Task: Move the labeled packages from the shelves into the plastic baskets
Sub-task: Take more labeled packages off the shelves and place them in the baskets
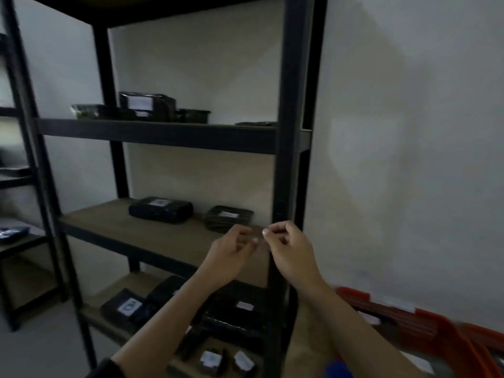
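A black metal shelf unit [155,135] with wooden boards fills the view. On the middle board lie a black labeled package [161,210] and, to its right, a black ribbed package [228,217] with a white label. My left hand [231,252] and my right hand [289,248] are raised side by side just in front of the ribbed package, fingers loosely curled, holding nothing. More black labeled packages sit on the upper board [147,106] and several on the lower board [240,309]. An orange plastic basket [447,334] stands at the lower right.
The black upright post [289,105] of the shelf stands right behind my right hand. A grey wall lies to the right. A second shelf unit [16,181] stands at the far left with a dark blue item on it. A blue object [338,371] shows near the bottom edge.
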Demonstrator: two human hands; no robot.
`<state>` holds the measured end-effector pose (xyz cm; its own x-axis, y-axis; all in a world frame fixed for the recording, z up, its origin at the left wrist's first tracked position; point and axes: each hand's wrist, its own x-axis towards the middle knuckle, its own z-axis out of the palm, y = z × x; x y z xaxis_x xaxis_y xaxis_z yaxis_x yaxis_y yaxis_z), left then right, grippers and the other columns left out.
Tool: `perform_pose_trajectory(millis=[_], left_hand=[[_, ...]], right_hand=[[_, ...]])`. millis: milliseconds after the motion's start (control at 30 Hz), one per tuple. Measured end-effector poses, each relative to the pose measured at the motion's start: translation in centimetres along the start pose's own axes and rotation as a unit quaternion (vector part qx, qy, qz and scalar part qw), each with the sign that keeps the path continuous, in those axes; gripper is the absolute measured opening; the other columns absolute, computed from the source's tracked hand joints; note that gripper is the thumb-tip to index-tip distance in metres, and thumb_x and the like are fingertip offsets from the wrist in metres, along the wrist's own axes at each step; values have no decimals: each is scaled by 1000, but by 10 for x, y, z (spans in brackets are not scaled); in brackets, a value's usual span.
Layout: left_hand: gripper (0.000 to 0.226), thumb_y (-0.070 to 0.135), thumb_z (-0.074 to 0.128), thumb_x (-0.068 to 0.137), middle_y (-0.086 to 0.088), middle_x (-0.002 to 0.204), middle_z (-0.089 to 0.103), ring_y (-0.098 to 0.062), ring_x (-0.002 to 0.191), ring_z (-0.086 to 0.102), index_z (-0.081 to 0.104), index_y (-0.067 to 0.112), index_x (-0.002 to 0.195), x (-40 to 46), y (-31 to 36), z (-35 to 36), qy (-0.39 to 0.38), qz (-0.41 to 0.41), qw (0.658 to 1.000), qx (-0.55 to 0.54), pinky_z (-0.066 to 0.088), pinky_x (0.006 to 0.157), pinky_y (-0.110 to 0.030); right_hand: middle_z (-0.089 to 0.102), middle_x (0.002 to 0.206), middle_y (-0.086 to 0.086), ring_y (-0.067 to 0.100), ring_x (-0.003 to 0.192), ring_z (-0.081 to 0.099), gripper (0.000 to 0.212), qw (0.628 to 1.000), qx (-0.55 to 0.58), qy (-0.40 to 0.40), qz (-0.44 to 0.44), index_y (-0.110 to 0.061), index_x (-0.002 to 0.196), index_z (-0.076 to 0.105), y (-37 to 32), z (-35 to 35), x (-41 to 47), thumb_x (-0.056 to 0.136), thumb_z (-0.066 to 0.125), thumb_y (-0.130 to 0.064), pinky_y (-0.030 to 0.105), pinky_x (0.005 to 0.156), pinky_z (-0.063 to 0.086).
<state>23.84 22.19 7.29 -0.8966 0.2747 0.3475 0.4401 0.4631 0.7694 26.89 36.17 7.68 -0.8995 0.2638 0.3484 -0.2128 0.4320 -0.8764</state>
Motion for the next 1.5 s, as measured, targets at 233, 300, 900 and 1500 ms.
perform_pose_trajectory(millis=[233, 300, 900, 1500], left_hand=[[31, 36, 53, 92, 3, 106, 63, -8, 96, 59, 53, 22, 120, -18, -59, -150, 25, 18, 999, 23, 46, 81, -21], [33, 35, 53, 92, 2, 105, 64, -11, 98, 59, 54, 20, 121, -19, -75, -182, 39, 12, 999, 25, 47, 85, -24], [36, 38, 52, 91, 1, 118, 53, -16, 109, 52, 50, 23, 124, 170, -137, -360, 180, 125, 972, 82, 42, 90, -30], [42, 43, 38, 95, 2, 138, 48, -18, 134, 32, 48, 27, 133, 222, -147, -374, 200, 147, 965, 84, 15, 110, -39]], right_hand=[[69, 94, 1, 16, 90, 66, 20, 999, 42, 12, -10, -17, 101, 61, -78, 130, -13, 91, 60, -35, 40, 87, 54], [69, 96, 4, 19, 89, 66, 19, 999, 35, 0, -9, -19, 101, 59, -97, 156, -9, 91, 59, -35, 40, 86, 55], [64, 117, 7, 27, 111, 58, 45, 959, -197, 147, -141, -14, 123, 51, -254, 231, 224, 89, 56, -43, 32, 86, 42], [69, 91, 2, 12, 76, 63, 41, 999, -7, -1, -35, -11, 91, 66, -267, 241, 262, 80, 68, -50, 25, 66, 47]])
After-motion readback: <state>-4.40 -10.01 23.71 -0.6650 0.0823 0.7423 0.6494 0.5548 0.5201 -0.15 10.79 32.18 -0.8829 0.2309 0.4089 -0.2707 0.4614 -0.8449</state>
